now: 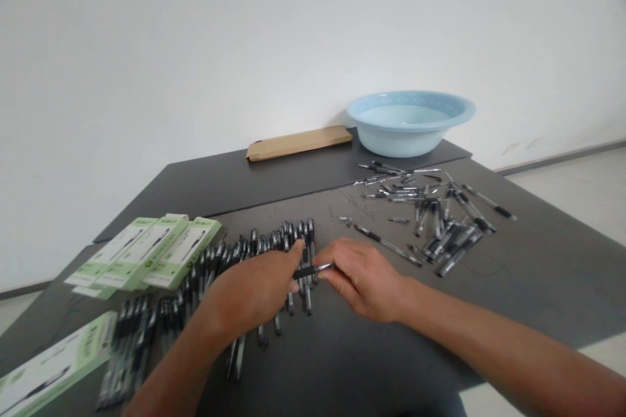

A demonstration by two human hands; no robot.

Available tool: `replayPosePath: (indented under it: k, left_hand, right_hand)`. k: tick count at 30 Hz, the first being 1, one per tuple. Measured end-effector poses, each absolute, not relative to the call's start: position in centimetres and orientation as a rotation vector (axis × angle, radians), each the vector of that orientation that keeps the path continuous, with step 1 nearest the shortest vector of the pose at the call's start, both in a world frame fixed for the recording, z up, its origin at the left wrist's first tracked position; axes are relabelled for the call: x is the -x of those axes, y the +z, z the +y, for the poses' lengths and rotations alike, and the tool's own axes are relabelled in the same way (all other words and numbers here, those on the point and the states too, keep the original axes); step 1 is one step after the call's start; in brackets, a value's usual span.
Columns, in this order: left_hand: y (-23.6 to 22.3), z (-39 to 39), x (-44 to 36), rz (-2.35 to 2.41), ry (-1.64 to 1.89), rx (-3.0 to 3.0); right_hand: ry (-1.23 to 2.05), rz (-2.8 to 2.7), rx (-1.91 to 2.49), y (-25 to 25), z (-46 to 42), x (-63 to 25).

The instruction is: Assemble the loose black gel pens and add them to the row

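Note:
A pen with a black grip (307, 271) is held level between my two hands, over the dark table. My left hand (267, 280) is closed around its barrel, and the thumb points up and away. At the pen's silvery tip end, my right hand (362, 277) pinches with thumb and forefinger. Behind and under my left hand lies a long row of capped pens (254, 244), side by side; my left forearm hides part of it. Loose uncapped pens and pen parts (452, 234) are scattered to the right, beyond my right hand.
Green and white pen boxes (166, 251) lie overlapping at left, with another box (59, 365) nearer me. A light blue basin (408, 137) stands at the back right. Beside it is a flat brown cardboard piece (299, 143). A white wall rises behind the table (205, 176).

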State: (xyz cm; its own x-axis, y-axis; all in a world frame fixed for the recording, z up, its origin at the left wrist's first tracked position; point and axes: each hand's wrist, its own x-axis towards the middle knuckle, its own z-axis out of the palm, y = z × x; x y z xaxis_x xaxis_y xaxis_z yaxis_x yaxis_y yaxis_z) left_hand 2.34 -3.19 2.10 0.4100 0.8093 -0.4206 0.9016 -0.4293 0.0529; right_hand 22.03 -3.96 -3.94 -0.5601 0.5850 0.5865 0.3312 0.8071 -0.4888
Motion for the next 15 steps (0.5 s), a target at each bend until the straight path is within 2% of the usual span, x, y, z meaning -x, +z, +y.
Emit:
replayPosePath:
  k: [15]
  left_hand:
    - [1.2, -1.5, -2.6, 1.346, -0.579, -2.368]
  right_hand:
    - [0.346, -2.359, 0.746, -4.7, -2.9, -22.6]
